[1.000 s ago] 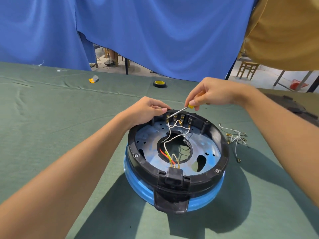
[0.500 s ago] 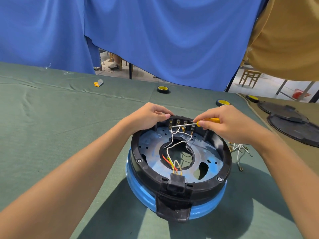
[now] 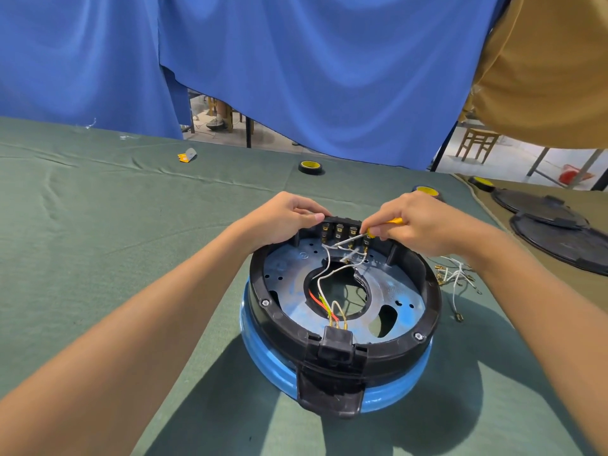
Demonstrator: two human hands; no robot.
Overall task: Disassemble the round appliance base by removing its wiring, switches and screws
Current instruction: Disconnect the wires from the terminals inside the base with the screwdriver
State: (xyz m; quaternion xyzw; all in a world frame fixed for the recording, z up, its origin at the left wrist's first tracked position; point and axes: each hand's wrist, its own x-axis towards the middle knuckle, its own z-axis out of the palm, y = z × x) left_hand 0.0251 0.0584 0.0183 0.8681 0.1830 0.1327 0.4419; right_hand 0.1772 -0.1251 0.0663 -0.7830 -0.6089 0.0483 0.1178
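Note:
The round appliance base [image 3: 427, 311], black rim over a blue body, lies upturned on the green cloth. White, red and yellow wires [image 3: 324, 278] run from its far switch block [image 3: 342, 230] to a black connector [image 3: 335, 345] at the near rim. My left hand [image 3: 283, 218] grips the far rim beside the switch block. My right hand [image 3: 418, 222] holds a small yellow-handled screwdriver [image 3: 393, 221], its metal shaft pointing left and down across the switch terminals. Screws [image 3: 265, 303] sit in the rim.
A loose bundle of white wires with brass terminals [image 3: 455, 278] lies right of the base. Black round covers [image 3: 559, 235] rest at far right. Tape rolls [image 3: 311, 167] and a small yellow item [image 3: 187, 156] lie further back. Blue curtain hangs behind the table.
My right hand has dropped from above the rim down to the switch block, bringing the screwdriver tip lower among the wires. My left hand has stayed on the far rim.

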